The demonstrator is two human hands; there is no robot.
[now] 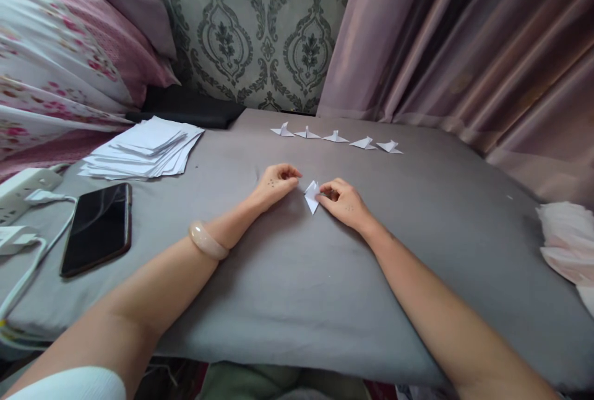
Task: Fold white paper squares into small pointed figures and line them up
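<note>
A small folded white paper piece [312,197] is on the grey-covered table in front of me, its pointed end toward me. My right hand [343,202] pinches its right edge between thumb and fingers. Just left of the paper is my left hand [278,185], apart from it. Its fingers are loosely curled with a gap above the thumb, and nothing shows between them. Farther back, several similar folded paper pieces [335,136] stand in a row, each with an upright peak.
A stack of white paper sheets [148,146] lies at the left back. Nearer are a black phone [98,227] and a white power strip [23,193] with cables. A pale crumpled cloth or bag [568,236] sits at the right edge. Curtains [417,35] hang behind.
</note>
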